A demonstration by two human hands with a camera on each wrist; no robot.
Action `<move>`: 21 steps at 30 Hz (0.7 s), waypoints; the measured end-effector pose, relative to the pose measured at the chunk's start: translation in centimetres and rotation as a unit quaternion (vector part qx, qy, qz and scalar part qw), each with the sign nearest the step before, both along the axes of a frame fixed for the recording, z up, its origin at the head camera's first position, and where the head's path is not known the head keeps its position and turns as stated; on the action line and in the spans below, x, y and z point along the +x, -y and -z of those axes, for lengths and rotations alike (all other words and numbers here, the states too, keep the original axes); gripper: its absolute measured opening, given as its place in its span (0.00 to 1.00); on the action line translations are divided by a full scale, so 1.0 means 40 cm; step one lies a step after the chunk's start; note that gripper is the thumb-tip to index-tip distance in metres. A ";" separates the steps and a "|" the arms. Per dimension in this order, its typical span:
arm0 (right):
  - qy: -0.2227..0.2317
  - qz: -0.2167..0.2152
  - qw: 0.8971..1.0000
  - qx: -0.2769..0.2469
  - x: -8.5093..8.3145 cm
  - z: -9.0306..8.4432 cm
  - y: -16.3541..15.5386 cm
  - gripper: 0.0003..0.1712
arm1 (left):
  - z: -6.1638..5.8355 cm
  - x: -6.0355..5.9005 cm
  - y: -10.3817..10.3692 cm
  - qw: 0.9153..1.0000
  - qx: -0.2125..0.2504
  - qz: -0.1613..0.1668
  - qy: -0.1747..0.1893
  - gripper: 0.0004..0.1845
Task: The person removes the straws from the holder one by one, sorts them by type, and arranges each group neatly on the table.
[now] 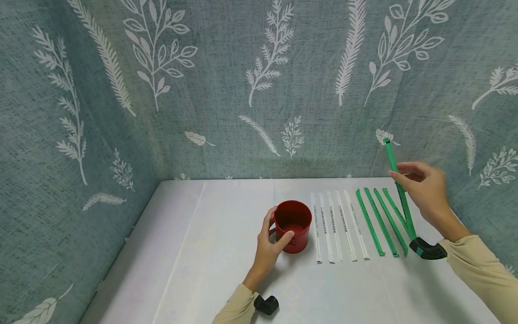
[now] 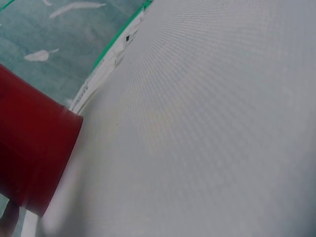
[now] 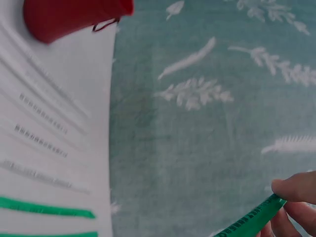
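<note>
In the head view my left hand [image 1: 265, 252] grips a red mug [image 1: 298, 243] from its left side, thumb in front and fingers behind. The mug stands upright on the table. Its red wall [image 2: 37, 140] fills the left of the left wrist view. At the right, my right hand [image 1: 430, 193] pinches a green-wrapped straw [image 1: 390, 155] between thumb and fingers, held up at a slant above the table. The same green wrapper [image 3: 254, 219] shows in the right wrist view. Several green-wrapped straws [image 1: 370, 222] lie in a row below that hand.
Several white-wrapped straws [image 1: 332, 227] with dark print lie side by side between the mug and the green ones. Everything sits on a white-covered table [image 1: 214, 252]. A blue-green cloth [image 1: 226, 90] with white leaf patterns hangs behind and to the left.
</note>
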State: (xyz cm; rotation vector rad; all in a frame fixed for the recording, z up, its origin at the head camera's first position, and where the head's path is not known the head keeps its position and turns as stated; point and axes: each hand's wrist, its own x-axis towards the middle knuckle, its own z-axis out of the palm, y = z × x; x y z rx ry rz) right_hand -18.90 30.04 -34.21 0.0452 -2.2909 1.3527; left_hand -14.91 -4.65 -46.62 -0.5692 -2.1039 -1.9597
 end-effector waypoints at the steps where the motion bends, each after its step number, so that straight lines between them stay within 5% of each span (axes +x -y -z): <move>1: 0.003 0.004 1.000 0.001 0.000 0.007 -0.009 0.20 | 0.000 0.000 0.000 1.000 -0.001 0.000 -0.001 0.36; 9: 0.038 0.040 0.998 0.014 -0.005 0.043 -0.068 0.21 | 0.004 -0.003 0.000 1.000 0.009 0.002 -0.007 0.36; 16: 0.063 0.060 0.996 0.007 -0.004 0.074 -0.105 0.15 | 0.076 -0.037 -0.001 1.000 -0.005 -0.010 -0.001 0.36; 21: 0.081 0.074 0.994 0.013 -0.011 0.100 -0.132 0.17 | 0.082 -0.039 -0.002 1.000 -0.006 -0.010 -0.005 0.36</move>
